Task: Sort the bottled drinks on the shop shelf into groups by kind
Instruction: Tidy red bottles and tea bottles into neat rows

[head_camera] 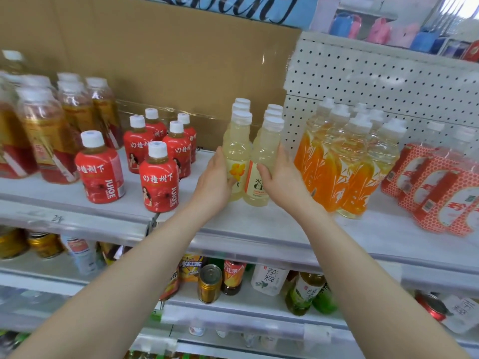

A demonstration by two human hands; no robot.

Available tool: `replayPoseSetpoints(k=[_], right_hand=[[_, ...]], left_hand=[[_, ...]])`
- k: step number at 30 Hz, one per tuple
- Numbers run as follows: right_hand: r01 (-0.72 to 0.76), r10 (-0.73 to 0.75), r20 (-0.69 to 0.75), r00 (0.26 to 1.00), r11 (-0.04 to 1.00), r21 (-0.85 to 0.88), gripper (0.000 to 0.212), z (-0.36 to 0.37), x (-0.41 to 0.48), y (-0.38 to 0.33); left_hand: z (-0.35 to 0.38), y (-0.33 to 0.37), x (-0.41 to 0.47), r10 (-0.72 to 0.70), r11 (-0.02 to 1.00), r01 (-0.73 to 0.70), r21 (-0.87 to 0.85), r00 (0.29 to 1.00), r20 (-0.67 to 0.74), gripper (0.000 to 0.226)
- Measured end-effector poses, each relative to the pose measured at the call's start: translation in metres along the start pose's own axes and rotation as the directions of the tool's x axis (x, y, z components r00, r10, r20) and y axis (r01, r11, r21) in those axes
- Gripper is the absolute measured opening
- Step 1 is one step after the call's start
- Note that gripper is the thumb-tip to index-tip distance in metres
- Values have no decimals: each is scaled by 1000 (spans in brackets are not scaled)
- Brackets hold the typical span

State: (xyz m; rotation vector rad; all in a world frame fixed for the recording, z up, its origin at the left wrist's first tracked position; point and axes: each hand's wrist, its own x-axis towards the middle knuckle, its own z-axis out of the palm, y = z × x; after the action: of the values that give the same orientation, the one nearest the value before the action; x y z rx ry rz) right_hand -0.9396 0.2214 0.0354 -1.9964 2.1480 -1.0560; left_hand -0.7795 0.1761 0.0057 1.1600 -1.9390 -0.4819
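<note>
shelf: both arms outstretched; left hand, right hand grip pale yellow bottles.

Bare shelf lies open between red bottles and pale bottles — orange bottles crowd the right, perhaps touching.

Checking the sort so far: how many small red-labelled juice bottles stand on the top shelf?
6 red juice bottles: front left, front right, then four clustered behind them; more might be hidden behind.
</note>
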Motion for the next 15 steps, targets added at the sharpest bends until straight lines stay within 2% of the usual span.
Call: replayPoseSetpoints(k=[3, 6, 8, 9, 11, 13, 15], right_hand=[[-23, 13, -169, 986, 998, -53, 69, 3, -11, -10], [91, -162, -406, 899, 978, -188, 67, 6, -29, -36], [194, -276, -467, 840, 957, -217, 60, 16, -40, -61], [226, -292, -451, 843, 954, -196, 57, 25, -43, -74], [236, -253, -326, 911, 967, -91, 54, 46, -49, -104], [179, -176, -161, 971, 984, 3, 56, 66, -53, -131], [119, -115, -99, 988, 992, 35, 62, 83, -52, -150]], left_hand=[[-15, 13, -21, 178, 972, -161, 170, 980, -89, 74], [-50, 12, -43, 436, 893, -373, 253, 855, -282, 57], [-79, -5, -50, 503, 862, -419, 285, 773, -386, 49], [-94, -17, -52, 503, 863, -408, 298, 758, -416, 50], [-123, -47, -55, 452, 889, -346, 301, 770, -451, 52], [-152, -81, -60, 330, 939, -239, 247, 825, -458, 57], [-175, -111, -63, 176, 979, -117, 165, 896, -408, 65]])
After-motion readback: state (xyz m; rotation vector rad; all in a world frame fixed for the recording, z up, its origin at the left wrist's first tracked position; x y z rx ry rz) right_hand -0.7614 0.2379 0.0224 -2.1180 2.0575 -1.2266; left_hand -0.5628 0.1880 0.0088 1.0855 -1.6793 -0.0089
